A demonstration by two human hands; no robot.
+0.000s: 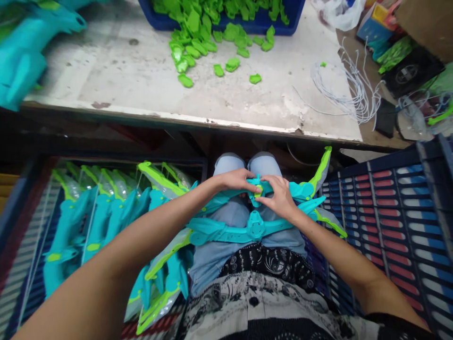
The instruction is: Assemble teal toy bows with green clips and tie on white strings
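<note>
Bow (255, 202) is across my lap (233, 212), over the thighs; second bow (255, 228) lies just behind it, nearer my waist. Left hand (238, 180): fingers closed on the bow's middle, thumb on a small green piece (258, 191). Right hand (281, 196): fingers narrow, gripping the same middle from the other side. Risk — off-centre thumb pressure could tip the piece or let it slip; can't tell how well it's seated, fingers cover part. Lap is soft and rounded, so a hard push could rock the bows together or slide one off. Materials: smooth teal, plastic-looking, curved arms, lime tips. Loose pieces (232, 64) on the table (116, 80) — small, angular, glossy; tabletop white, scuffed, chipped along the edge. Right crate (375, 203): dark blue, slotted.
</note>
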